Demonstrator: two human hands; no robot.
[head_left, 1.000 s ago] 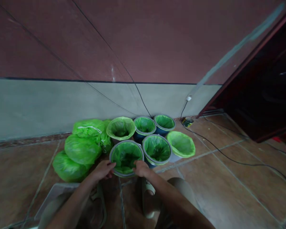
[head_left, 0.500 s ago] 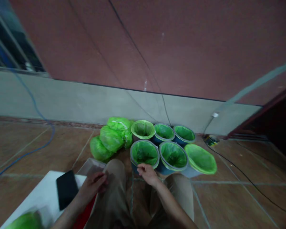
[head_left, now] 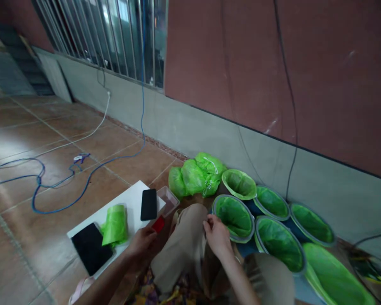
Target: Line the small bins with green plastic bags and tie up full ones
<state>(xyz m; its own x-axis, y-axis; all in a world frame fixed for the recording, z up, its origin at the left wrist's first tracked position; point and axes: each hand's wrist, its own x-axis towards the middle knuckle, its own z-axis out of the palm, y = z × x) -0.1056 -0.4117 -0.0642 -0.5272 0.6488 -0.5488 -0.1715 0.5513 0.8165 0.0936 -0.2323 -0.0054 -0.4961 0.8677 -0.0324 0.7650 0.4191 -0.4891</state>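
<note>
My left hand (head_left: 142,240) hangs loosely bent beside a white board (head_left: 135,192), close to a red object (head_left: 158,224); nothing shows in its fingers. Over my knees, my right hand (head_left: 217,235) is half curled with fingers a little apart and no thing visible in it. It is nearest to a bin lined with a green bag (head_left: 235,216). On the white board lie a roll of green plastic bags (head_left: 116,224), a black phone (head_left: 149,204) and a dark flat tablet-like thing (head_left: 92,248).
Several more green-lined bins (head_left: 279,243) stand in two rows along the wall. Knotted green bags (head_left: 193,176) lie left of them, near a clear plastic tray (head_left: 167,201). A blue cable (head_left: 142,114) runs down the wall and loops across the tiled floor.
The view has turned left, so the bins sit further right and the bag roll, dark tablet-like thing and barred window now show. Both hands stay bent and apart.
</note>
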